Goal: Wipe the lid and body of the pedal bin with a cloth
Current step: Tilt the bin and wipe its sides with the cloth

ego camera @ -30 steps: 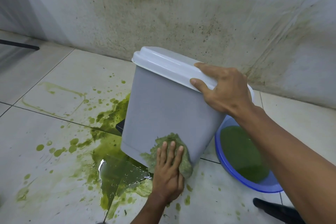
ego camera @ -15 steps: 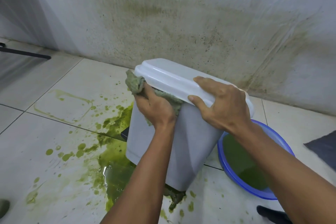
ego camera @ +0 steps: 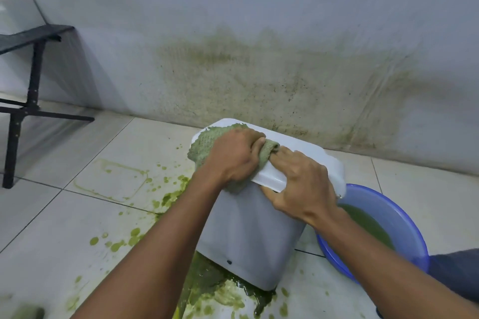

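The grey pedal bin [ego camera: 248, 238] stands tilted on the tiled floor, its white lid [ego camera: 308, 155] shut. A green-stained cloth [ego camera: 204, 145] lies over the lid's left end and front edge. My left hand [ego camera: 233, 160] grips the cloth with curled fingers and presses it on the lid. My right hand [ego camera: 300, 184] grips the lid's front rim just to the right, thumb under the rim, fingers on top and touching the cloth.
A green puddle [ego camera: 220, 290] and splashes spread on the floor under and left of the bin. A blue basin [ego camera: 404, 228] of green water sits at the right, touching the bin. A black folding frame [ego camera: 28, 101] stands at the far left. The stained wall [ego camera: 259, 72] is close behind.
My left hand carried the cloth from the bin's lower front up to the lid's left end and now over its top. The camera view rose and pulled back.
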The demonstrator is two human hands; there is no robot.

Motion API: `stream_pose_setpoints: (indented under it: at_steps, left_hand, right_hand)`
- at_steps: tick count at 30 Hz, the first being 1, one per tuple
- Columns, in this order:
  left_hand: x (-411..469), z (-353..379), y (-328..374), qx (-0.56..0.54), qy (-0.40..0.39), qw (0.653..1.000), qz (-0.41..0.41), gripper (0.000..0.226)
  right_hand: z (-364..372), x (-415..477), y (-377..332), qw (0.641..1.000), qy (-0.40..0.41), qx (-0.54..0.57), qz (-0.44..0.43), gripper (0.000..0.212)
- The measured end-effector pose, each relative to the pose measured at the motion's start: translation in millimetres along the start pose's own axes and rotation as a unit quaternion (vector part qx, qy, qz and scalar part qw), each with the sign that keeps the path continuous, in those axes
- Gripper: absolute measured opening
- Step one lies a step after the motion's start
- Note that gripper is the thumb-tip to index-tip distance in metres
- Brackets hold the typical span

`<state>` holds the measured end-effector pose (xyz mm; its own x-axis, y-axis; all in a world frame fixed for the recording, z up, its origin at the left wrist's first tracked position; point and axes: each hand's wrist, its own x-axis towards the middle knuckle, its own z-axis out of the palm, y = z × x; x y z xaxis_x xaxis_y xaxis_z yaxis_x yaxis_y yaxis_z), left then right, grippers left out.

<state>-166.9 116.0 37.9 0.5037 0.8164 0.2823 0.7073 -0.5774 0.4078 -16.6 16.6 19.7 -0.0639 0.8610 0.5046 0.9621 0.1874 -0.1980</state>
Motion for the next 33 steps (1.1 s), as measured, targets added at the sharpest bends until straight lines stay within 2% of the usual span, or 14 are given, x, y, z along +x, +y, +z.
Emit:
stream_pose_setpoints:
  at_steps: [2, 6, 9, 12, 14, 17, 20, 22, 23, 25, 27, 29, 31, 33]
  left_hand:
    - [9.4, -10.3, -0.5, 0.034, -0.069, 0.997, -0.026, 0.049]
    - [16.4, -19.0, -4.7, 0.009, -0.159, 0.987, -0.033, 0.047]
    - [5.6, -22.3, -11.5, 0.025, -0.186, 0.982, -0.029, 0.052]
    - [-9.8, -23.3, -17.6, 0.043, -0.182, 0.982, -0.022, 0.065]
    - [-17.0, -20.4, -18.2, 0.050, -0.169, 0.984, -0.017, 0.071]
    - [-16.5, -17.5, -20.2, 0.063, -0.137, 0.988, -0.014, 0.073]
    - [-8.9, -20.0, -22.5, 0.050, -0.126, 0.988, -0.072, 0.065]
    - [-5.4, -18.7, -17.3, 0.029, -0.115, 0.985, -0.127, 0.056]
    - [-4.6, -17.6, -12.5, 0.034, -0.108, 0.982, -0.149, 0.054]
    - [-5.5, -14.6, -2.9, 0.062, -0.095, 0.977, -0.181, 0.051]
    - [-11.5, -11.9, 5.1, 0.092, -0.079, 0.973, -0.198, 0.049]
    - [-20.7, -8.7, 9.8, 0.115, -0.057, 0.973, -0.194, 0.048]
    - [-30.0, -6.3, 11.8, 0.099, -0.039, 0.979, -0.176, 0.050]
    - [-35.1, -7.0, 8.8, 0.020, 0.007, 0.985, -0.173, 0.056]
  right_hand:
    - [-2.1, -7.0, -7.8, 0.999, 0.029, -0.004, -0.032, 0.052]
    - [4.4, -21.4, -8.2, 0.993, 0.049, -0.010, -0.109, 0.059]
    - [8.3, -29.5, 16.0, 0.979, 0.041, 0.002, -0.200, 0.061]
    - [-0.7, -22.1, 61.9, 0.960, 0.001, 0.035, -0.276, 0.061]
    - [-5.8, -12.2, 84.9, 0.966, -0.045, 0.027, -0.254, 0.065]
    - [-4.6, -0.4, 94.3, 0.984, -0.074, -0.026, -0.161, 0.070]
    - [-9.2, 13.7, 66.8, 0.995, -0.098, 0.008, 0.027, 0.073]
    - [-4.8, 16.0, 32.1, 0.976, -0.122, 0.094, 0.155, 0.078]
    - [1.4, 14.3, 15.2, 0.969, -0.125, 0.126, 0.173, 0.080]
    - [14.2, 8.8, -4.1, 0.968, -0.110, 0.170, 0.150, 0.080]
    - [19.2, 9.0, 5.8, 0.963, -0.099, 0.215, 0.128, 0.076]
    - [13.8, 16.4, 27.9, 0.955, -0.123, 0.242, 0.118, 0.073]
    - [1.0, 23.7, 35.3, 0.954, -0.158, 0.227, 0.112, 0.076]
    - [-7.0, 18.1, 20.5, 0.959, -0.151, 0.208, 0.122, 0.078]
